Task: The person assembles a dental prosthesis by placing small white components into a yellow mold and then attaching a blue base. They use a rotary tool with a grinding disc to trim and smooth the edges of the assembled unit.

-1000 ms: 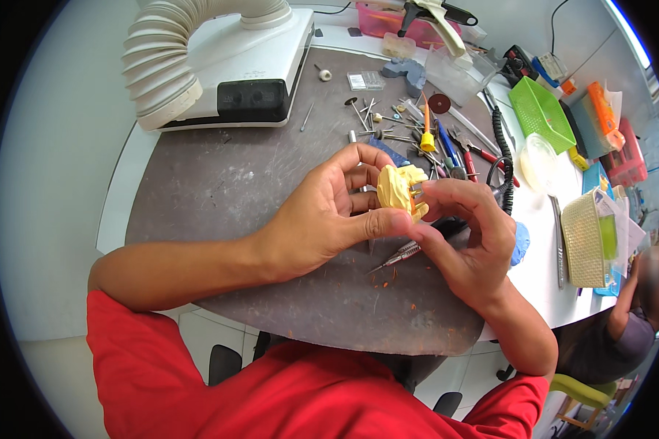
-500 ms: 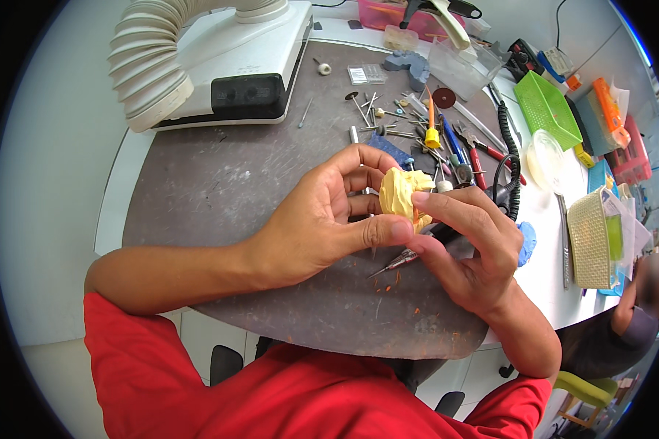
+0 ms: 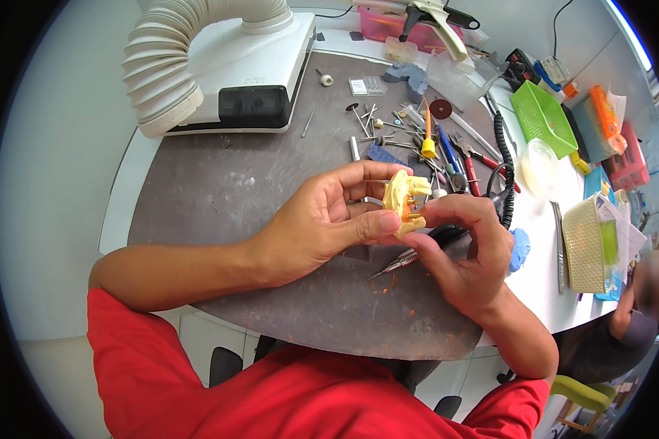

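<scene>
A yellow plaster dental model (image 3: 396,196) is held up over the grey bench top, with thin metal pins and an orange patch showing on its right side. My left hand (image 3: 329,212) grips it from the left, thumb in front and fingers behind. At its lower right end my right hand (image 3: 476,252) pinches with thumb and index finger; its other fingers are curled in. Just below the model lies a rotary handpiece (image 3: 402,261) with a pointed tip, partly covered by my right hand.
Behind my hands lie scattered burs and polishing bits, pliers (image 3: 473,172) and a yellow-and-orange mixing tip (image 3: 428,146). A white extraction unit (image 3: 197,73) with a ribbed hose stands far left. At right are a green basket (image 3: 541,121), a cream basket (image 3: 585,245) and another person (image 3: 615,344).
The dental model has turned in my fingers, so its pins and orange patch now show. My right fingers have shifted slightly, off its front. The view has moved a little.
</scene>
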`<action>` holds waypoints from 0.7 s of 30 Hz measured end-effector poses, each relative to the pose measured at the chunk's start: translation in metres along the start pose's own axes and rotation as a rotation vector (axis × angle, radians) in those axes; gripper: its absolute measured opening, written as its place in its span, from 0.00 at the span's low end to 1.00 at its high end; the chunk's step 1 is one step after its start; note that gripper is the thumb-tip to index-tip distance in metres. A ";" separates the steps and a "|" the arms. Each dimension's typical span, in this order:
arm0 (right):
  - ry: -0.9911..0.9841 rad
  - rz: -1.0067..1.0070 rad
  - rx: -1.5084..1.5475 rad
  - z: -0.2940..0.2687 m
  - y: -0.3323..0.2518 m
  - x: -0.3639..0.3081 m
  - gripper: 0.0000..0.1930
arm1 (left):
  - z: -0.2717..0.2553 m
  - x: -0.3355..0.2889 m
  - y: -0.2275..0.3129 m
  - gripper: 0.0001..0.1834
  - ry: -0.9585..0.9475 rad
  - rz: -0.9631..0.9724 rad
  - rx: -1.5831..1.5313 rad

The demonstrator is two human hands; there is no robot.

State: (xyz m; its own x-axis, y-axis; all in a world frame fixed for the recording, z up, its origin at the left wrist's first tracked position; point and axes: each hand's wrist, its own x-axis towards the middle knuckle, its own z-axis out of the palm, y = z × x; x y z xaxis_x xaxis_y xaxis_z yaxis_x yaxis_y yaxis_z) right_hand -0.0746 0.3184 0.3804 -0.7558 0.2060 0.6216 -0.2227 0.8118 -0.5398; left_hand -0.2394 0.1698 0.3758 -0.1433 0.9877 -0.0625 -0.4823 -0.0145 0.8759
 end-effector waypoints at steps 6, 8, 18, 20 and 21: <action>0.064 0.135 0.221 0.005 0.002 -0.003 0.15 | -0.001 0.000 -0.003 0.34 0.011 0.007 -0.008; 0.032 0.134 0.190 0.003 0.001 -0.001 0.15 | -0.001 0.000 -0.003 0.34 0.022 0.011 -0.003; 0.142 0.114 0.136 -0.005 0.006 0.002 0.09 | -0.003 0.002 -0.005 0.35 0.039 0.047 0.012; 0.179 0.136 0.134 -0.010 0.006 0.003 0.06 | -0.003 0.001 -0.005 0.35 0.063 0.061 0.039; 0.186 0.124 0.118 -0.013 0.007 0.004 0.05 | -0.003 0.000 -0.005 0.35 0.065 0.064 0.040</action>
State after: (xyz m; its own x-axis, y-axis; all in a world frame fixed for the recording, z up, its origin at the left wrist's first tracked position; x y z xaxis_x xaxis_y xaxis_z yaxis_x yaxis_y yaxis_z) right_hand -0.0713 0.3326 0.3869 -0.6583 0.4059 0.6340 -0.2137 0.7068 -0.6744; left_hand -0.2394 0.1698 0.3706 -0.2296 0.9727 -0.0353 -0.4354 -0.0702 0.8975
